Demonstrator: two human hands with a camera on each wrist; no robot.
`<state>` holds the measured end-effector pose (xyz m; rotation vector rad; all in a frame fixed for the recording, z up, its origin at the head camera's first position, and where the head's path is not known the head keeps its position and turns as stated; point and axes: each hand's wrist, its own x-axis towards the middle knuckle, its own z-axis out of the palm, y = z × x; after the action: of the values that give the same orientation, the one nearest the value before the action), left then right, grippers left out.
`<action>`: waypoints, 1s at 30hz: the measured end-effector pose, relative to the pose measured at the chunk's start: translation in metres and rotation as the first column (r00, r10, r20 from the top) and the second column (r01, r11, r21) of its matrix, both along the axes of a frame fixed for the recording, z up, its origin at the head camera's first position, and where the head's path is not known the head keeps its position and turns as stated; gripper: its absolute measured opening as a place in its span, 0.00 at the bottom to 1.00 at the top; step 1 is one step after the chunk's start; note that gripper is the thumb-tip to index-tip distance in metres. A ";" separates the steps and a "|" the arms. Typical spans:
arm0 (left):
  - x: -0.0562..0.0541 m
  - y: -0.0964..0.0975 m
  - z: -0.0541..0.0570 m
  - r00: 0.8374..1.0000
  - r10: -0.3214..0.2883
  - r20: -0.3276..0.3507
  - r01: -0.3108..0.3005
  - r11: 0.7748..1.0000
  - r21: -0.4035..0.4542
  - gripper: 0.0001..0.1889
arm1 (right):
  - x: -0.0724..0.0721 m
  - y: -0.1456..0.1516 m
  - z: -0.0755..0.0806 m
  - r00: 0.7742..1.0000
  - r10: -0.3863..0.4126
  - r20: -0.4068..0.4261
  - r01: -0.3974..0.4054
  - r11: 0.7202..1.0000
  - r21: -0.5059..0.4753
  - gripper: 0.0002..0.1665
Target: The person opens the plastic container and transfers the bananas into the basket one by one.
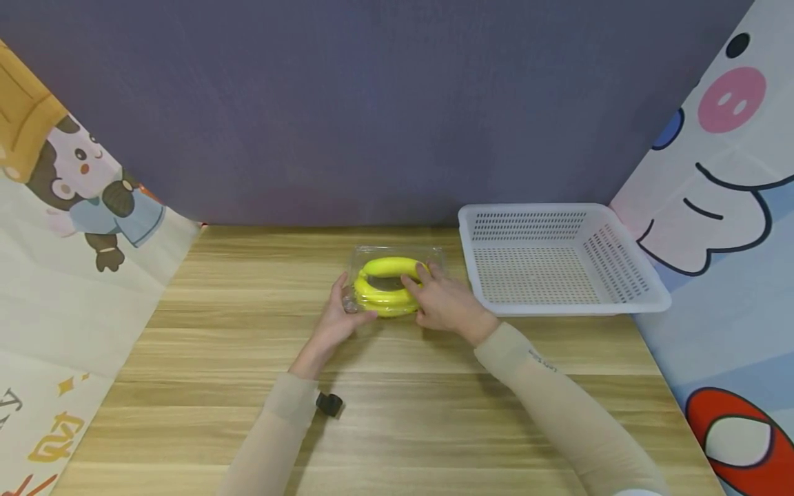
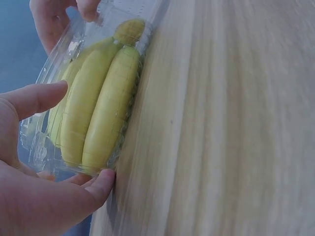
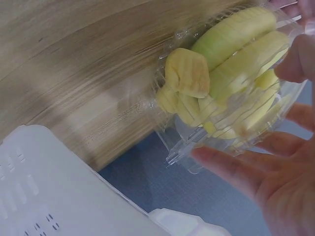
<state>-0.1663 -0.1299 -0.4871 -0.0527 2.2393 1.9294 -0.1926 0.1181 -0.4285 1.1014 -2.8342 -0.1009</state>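
"Fingers of the left hand (image 1: 331, 324): what have they got?"

"They grip the left end of a clear plastic box (image 1: 397, 249), with a fingertip low on its near left corner."

"And the right hand (image 1: 449, 303)?"

"Its fingers are spread and nearly straight. They rest on the box at its right end, one of them against the rim at the far right corner."

"What's inside?"

"Several yellow bananas (image 1: 384, 295), lying lengthwise from left to right and curving round a gap. Their brownish stub (image 3: 187, 73) shows at the box's right end. Whether the box is fastened, I can't tell."

"Where does the box sit?"

"On the wooden bench (image 1: 422, 420), near the middle of the far edge."

"Anything close by?"

"A white slotted basket (image 1: 645, 303), just right of the box, in the bench's far right corner. Its rim reaches past the right edge in view."

"Further out?"

"Beige sleeves cover both forearms, the left sleeve (image 1: 267, 430) and the right sleeve (image 1: 558, 393). A small black block (image 1: 329, 404) sticks out beside the left one. A plain dark wall (image 1: 347, 103) rises behind the far edge, and cartoon sheets (image 1: 74, 303) flank the left and right edges."
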 end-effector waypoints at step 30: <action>0.005 0.006 0.021 0.997 0.015 0.081 -0.019 0.998 0.053 0.59 | -0.007 0.001 0.003 0.998 0.030 0.052 -0.029 0.999 -0.015 0.43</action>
<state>-0.1608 -0.1234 -0.4658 -0.1396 2.1417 1.9584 -0.2001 0.1196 -0.4256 1.1593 -2.8580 -0.0504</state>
